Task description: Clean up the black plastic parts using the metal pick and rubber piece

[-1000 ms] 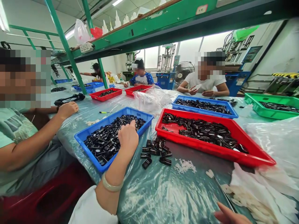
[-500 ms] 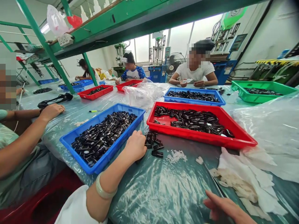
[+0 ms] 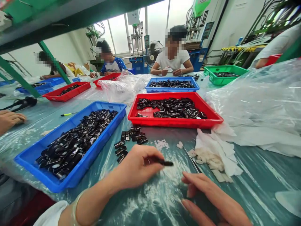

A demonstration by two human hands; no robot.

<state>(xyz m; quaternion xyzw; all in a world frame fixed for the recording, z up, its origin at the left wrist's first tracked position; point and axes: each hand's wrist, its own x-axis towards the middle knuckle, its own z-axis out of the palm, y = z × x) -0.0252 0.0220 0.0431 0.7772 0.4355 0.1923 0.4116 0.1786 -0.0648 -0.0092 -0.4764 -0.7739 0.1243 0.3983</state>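
Observation:
A small black plastic part point(image 3: 167, 163) is pinched between the thumb and fingers of my left hand point(image 3: 138, 166), just above the plastic-covered table. My right hand point(image 3: 211, 194) is open, thumb and index finger apart, facing the part without touching it. Metal tweezers point(image 3: 192, 159) lie beyond the right fingers, their rear end hidden behind that hand. Beside their tip is a small whitish piece point(image 3: 180, 145). Loose black parts point(image 3: 135, 135) lie beyond my left hand, near a little pile of white bits point(image 3: 161, 144).
A blue tray point(image 3: 56, 185) full of black parts stands at left, and a red tray point(image 3: 174, 123) ahead. Crumpled white cloth point(image 3: 216, 147) with pale strips lies at right, by clear plastic sheeting point(image 3: 263, 106). Co-workers sit across the table; another person's hand point(image 3: 11, 119) rests at far left.
My left hand has come away from the loose parts beside the blue tray, moving right with one black part. My right hand has come further into view. The camera view has turned right.

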